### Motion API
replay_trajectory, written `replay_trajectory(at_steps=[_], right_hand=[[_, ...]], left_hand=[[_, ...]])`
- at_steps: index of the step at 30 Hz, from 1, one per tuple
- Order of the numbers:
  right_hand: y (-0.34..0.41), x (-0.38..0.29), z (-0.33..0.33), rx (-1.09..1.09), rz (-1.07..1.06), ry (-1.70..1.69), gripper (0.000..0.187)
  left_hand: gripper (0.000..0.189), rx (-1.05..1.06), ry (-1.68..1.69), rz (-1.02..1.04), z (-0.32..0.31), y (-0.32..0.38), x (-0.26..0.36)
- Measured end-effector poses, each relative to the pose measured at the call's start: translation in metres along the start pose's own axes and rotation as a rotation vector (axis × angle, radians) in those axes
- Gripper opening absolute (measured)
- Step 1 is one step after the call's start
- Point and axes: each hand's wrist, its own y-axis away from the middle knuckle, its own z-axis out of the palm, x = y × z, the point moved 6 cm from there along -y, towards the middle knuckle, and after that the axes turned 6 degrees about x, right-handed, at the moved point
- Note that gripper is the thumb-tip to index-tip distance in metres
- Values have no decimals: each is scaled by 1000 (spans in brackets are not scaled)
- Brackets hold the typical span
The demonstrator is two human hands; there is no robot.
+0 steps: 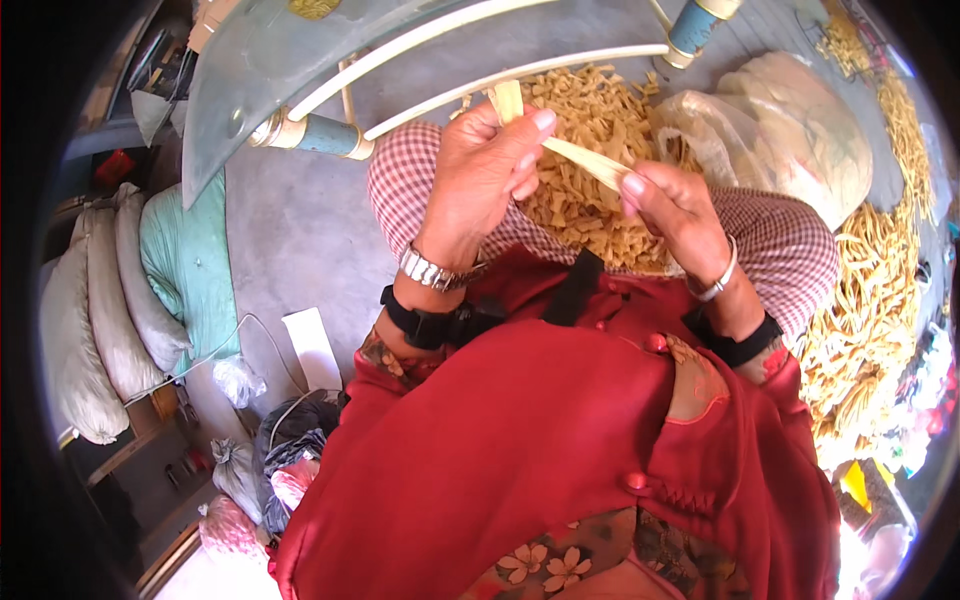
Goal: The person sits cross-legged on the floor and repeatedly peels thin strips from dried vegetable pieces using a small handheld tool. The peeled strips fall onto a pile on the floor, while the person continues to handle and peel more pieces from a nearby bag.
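Both my hands hold a flat, pale yellow strip of dried plant material point(589, 161) above my lap. The fingers of my left hand point(491, 161) close around it, and a folded end point(508, 102) stands up past the thumb. My right hand point(671, 206) pinches the strip's other end between thumb and fingertips. Between and beyond my knees lies a heap of short, folded yellow pieces point(592, 112), partly hidden by the hands and the strip.
A glass tabletop point(255, 75) with pale curved rails point(517, 73) stands ahead. A filled translucent plastic bag point(795, 135) sits beyond my right knee. Long yellow strips point(862, 307) are spread at the right. Stuffed sacks point(112, 292) and tied plastic bags point(238, 472) lie at the left.
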Motion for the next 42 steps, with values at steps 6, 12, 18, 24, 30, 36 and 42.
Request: replay_trajectory(at_steps=[6, 12, 18, 24, 30, 36, 42], right_hand=[[-59, -49, -34, 131, -246, 234, 29], [-153, -128, -75, 442, -594, 583, 30], [-222, -133, -93, 563, -658, 782, 27], [-263, -92, -100, 587, -536, 996, 27], [-228, -72, -95, 543, -426, 909, 27], [-137, -79, -50, 394, -525, 515, 25], [-48, -61, 39, 128, -730, 379, 10]], left_hand=[[9, 115, -10, 134, 12, -40, 55], [12, 67, -78, 369, 36, -126, 133], [15, 190, -319, 490, 32, -195, 150], [23, 452, -821, 757, 5, -258, 122], [27, 551, -991, 645, -27, -238, 132], [36, -25, -956, 212, 8, -152, 75], [47, -340, -163, -407, 19, -56, -30]])
